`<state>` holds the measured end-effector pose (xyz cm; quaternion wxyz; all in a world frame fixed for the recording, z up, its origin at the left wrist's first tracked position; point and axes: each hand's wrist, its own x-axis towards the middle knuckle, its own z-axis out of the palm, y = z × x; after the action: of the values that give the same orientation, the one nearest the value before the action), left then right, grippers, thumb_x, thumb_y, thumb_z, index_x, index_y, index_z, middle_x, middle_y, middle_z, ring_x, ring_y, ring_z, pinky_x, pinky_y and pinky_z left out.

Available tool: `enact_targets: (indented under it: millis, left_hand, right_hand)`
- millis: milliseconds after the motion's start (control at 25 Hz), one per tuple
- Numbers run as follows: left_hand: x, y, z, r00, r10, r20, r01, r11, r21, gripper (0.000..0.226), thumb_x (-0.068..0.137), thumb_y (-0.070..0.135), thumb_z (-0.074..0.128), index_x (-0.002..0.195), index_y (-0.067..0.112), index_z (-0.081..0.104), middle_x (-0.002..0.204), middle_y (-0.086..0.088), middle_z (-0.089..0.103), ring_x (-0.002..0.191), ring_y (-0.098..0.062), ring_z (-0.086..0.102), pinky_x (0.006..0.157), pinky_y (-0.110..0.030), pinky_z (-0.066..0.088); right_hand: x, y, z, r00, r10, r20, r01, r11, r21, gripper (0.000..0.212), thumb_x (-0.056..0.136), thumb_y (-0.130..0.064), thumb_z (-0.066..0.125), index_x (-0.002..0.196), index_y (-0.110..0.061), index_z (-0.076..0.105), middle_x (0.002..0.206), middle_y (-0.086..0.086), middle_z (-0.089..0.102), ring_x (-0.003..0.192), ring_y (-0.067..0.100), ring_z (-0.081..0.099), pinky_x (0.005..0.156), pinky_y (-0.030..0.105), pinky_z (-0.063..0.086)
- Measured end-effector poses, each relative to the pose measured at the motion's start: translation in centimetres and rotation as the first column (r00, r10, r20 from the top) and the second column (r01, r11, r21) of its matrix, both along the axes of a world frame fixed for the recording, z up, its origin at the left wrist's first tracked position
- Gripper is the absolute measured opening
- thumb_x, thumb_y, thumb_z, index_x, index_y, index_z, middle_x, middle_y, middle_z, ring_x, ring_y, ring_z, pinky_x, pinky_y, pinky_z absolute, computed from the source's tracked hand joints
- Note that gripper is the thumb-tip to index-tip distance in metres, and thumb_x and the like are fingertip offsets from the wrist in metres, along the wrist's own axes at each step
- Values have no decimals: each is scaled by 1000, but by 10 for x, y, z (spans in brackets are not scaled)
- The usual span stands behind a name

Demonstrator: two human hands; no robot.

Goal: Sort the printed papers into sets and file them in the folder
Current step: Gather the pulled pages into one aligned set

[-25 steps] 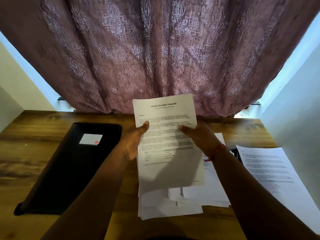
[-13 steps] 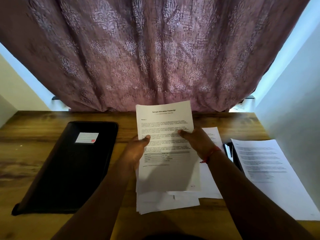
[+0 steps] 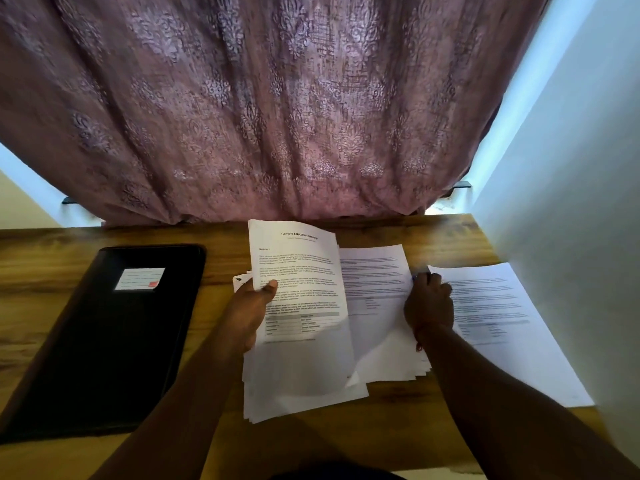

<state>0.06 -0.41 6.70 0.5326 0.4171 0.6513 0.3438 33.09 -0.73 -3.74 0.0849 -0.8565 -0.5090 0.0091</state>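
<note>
Papers [image 3: 304,341], thin, limp and apt to slide apart, stand tilted off the table [image 3: 398,427], pinched at their left edge by the left hand [image 3: 251,311], best held there by the margin, while the right hand [image 3: 427,306] grips another sheet [image 3: 375,278] alongside, the closed black folder [image 3: 110,341] lying farther left.

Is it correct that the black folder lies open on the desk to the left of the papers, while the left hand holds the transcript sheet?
Not quite. The head view shows the black folder lying closed, its labelled cover facing up. The rest stands: it lies on the desk to the left of the papers, and the left hand holds the transcript sheet.
</note>
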Motion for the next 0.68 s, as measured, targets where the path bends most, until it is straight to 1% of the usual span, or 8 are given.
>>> enact_targets:
  millis: [80,200,320,440,520,560,600,680]
  left_hand:
    - [3,0,-4,1000,-1,-21,1,1000,0,31,101,31,54,130,22,57,121,1,65,104,-26,62,97,-51,50]
    - [2,-2,-14,996,-10,-89,9,1000,-3,34,102,28,52,134,20,55,126,-1,63,100,-23,62,86,-39,52]
    - [1,-5,-24,983,-43,-176,41,999,-13,36,103,27,50,137,17,52,136,-7,59,106,-24,60,86,-35,50]
    - [0,-8,-27,968,-51,-246,50,999,-10,37,104,25,48,139,14,51,140,-9,55,118,-30,57,92,-38,47]
    - [-2,-8,-31,959,-57,-278,60,998,0,38,103,24,48,139,13,51,141,-10,54,120,-32,56,95,-39,48]
    - [-3,-8,-32,959,-56,-279,59,998,1,37,103,24,49,139,13,51,142,-10,54,120,-32,56,96,-40,49]
    - [-4,-9,-33,960,-55,-276,56,998,-3,37,103,24,49,139,13,51,142,-10,54,120,-32,56,96,-41,49]
    - [-5,-10,-32,957,-53,-284,56,998,0,37,103,23,49,139,14,52,143,-9,53,121,-32,56,97,-41,50]
  right_hand:
    - [3,0,-6,999,26,22,-25,999,-27,47,89,-17,54,135,-11,42,124,14,51,105,37,51,79,48,54]
    - [5,5,-5,996,79,36,-77,995,-61,48,90,-13,52,136,-11,40,127,12,48,104,36,53,75,46,55]
    - [8,11,-2,991,130,-20,-131,990,-45,45,90,-7,52,134,-10,42,127,13,45,102,37,54,74,45,54]
    - [7,18,8,989,119,-92,-108,987,122,36,89,-4,55,124,-4,48,122,20,46,95,41,54,75,48,53]
    - [1,25,15,965,59,-256,25,949,314,29,91,-8,58,119,-5,50,119,21,46,95,40,54,81,49,53]
    - [-4,31,21,910,22,-415,142,922,360,29,91,-10,60,119,-7,51,121,19,45,97,36,54,85,47,53]
    - [-10,36,28,802,13,-597,254,898,360,29,90,-12,62,117,-11,52,122,18,46,97,32,55,86,44,53]
    - [-28,42,44,448,111,-887,397,864,309,15,89,-16,64,102,-19,57,113,19,57,91,27,61,79,39,54]
